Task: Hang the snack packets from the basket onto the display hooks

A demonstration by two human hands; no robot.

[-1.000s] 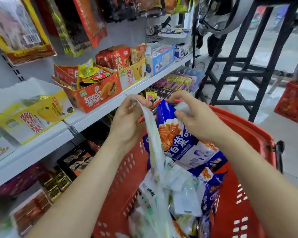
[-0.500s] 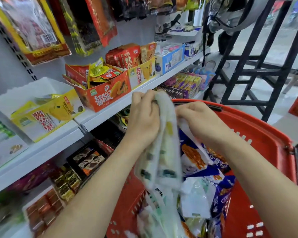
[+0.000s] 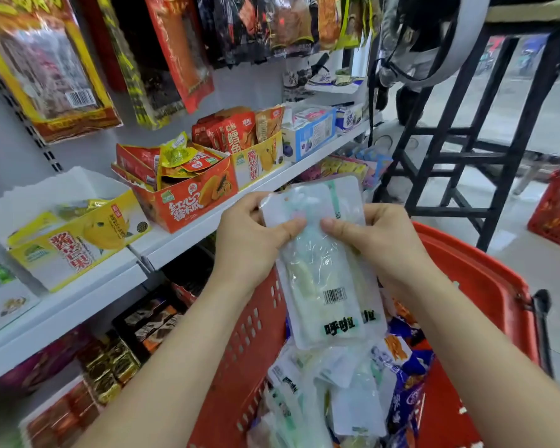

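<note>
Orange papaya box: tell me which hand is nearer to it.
Left. The left hand grips the packet just right of the orange papaya box. The right hand grips the packet's other side, farther from the box.

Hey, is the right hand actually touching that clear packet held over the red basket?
Touching. The head view shows the right hand with its thumb pressed on the clear packet, on its front, opposite the left hand thumb.
</note>
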